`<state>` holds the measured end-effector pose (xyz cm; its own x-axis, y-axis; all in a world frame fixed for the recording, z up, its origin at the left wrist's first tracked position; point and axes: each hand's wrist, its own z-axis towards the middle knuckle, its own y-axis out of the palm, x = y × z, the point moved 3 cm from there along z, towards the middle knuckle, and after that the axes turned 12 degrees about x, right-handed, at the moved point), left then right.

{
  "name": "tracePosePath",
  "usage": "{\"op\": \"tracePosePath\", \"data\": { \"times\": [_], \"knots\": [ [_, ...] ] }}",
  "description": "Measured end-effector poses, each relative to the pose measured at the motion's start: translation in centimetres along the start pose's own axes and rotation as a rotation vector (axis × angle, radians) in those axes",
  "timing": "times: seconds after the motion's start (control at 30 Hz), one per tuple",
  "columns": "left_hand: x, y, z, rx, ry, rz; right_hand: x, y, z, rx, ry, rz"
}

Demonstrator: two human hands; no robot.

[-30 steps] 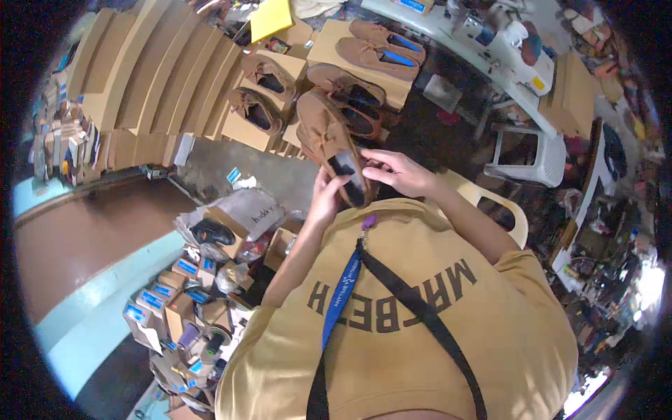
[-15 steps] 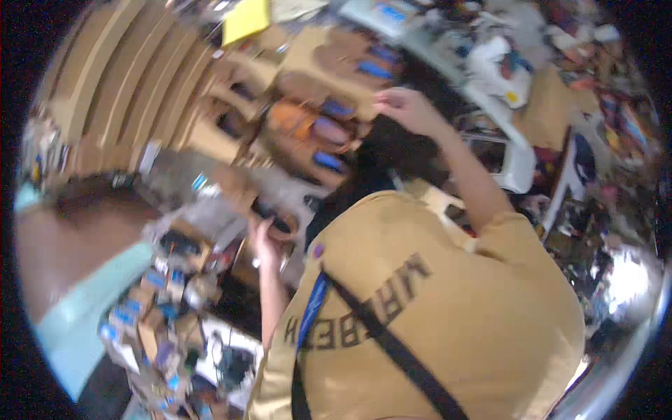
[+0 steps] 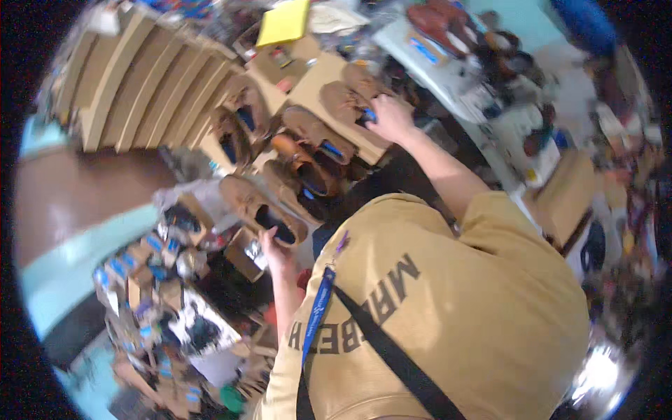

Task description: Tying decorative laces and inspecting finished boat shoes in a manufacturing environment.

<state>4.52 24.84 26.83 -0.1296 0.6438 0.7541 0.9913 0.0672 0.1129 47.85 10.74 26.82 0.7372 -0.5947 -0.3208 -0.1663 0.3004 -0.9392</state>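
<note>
My left hand (image 3: 276, 253) grips a brown shoe (image 3: 241, 196) by its heel, thumb at the opening. Over on the right, my right hand (image 3: 392, 117) has its fingers bent at the heel of another brown shoe (image 3: 341, 100), beside a blue patch inside it. That shoe rests on a cardboard surface with a second one behind. Between my hands lie more shoes: an orange-brown shoe (image 3: 292, 152), a brown shoe (image 3: 308, 124) behind it and another brown shoe (image 3: 278, 180) in front. Two further brown shoes stand to the left, one being a brown shoe (image 3: 229, 133).
Several tall cardboard dividers (image 3: 133, 87) stand in a row at the far left. A yellow sheet (image 3: 283, 22) lies at the back. Right of my right arm runs a pale table edge (image 3: 448, 77). Small boxes and clutter fill the lower left; an open cardboard box (image 3: 563, 199) is at right.
The view has shifted and blurs less. My right hand has come down to the brown shoe's heel from above a dark area. My left hand still has its shoe, now seen more fully.
</note>
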Motion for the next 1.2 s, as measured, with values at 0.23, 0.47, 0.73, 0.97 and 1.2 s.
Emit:
{"op": "tracePosePath", "data": {
  "times": [0.23,0.47,0.73,0.97,1.2],
  "knots": [
    [-0.5,5.3,-6.4,0.021,0.016,0.003,4.3,5.7,2.1,-0.175,0.067,0.027],
    [-2.3,4.2,-5.9,0.037,0.035,-0.073,4.7,2.2,1.8,-0.007,0.055,0.325],
    [-2.6,5.6,-5.2,0.088,-0.055,-0.043,8.5,-8.2,2.4,0.178,0.238,0.378],
    [-0.8,10.1,-5.6,-0.078,0.052,0.022,14.6,-10.0,0.7,0.236,0.230,0.284],
    [-0.5,8.6,-6.4,0.070,0.143,0.090,11.9,-1.7,-0.4,0.092,0.166,0.358]
  ]
}}
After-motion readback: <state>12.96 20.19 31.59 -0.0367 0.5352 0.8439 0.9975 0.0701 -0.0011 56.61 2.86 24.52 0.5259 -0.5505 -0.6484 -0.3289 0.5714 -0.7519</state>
